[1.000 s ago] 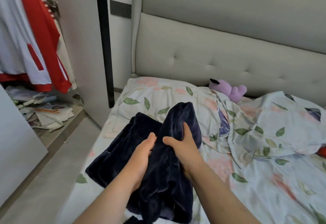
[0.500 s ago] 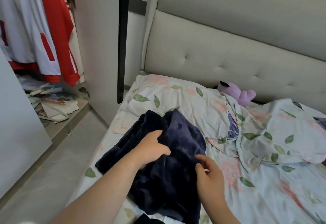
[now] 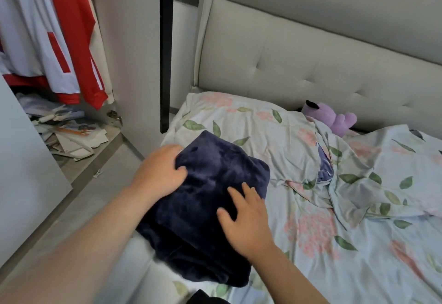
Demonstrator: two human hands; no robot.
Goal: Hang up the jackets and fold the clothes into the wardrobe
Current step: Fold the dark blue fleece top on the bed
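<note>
A dark navy plush garment (image 3: 210, 198) lies folded into a thick bundle at the left edge of the bed (image 3: 334, 251). My left hand (image 3: 159, 172) holds the bundle's upper left edge, thumb on top of the fabric and fingertips hidden at the fold. My right hand (image 3: 246, 220) lies flat on the bundle's right side with fingers spread. The open wardrobe (image 3: 129, 52) stands to the left, with red and white jackets (image 3: 59, 40) hanging inside.
Loose papers and boxes (image 3: 71, 136) litter the wardrobe floor. A wardrobe door (image 3: 24, 179) juts out at the near left. A floral pillow (image 3: 251, 131), a crumpled duvet (image 3: 373, 174) and a purple plush toy (image 3: 334, 119) lie by the padded headboard (image 3: 311, 69). Another dark item (image 3: 205, 300) shows at the bottom edge.
The garment has been folded over into a compact bundle. My right hand let go of its edge and now lies flat on top; my left hand shifted to the left edge.
</note>
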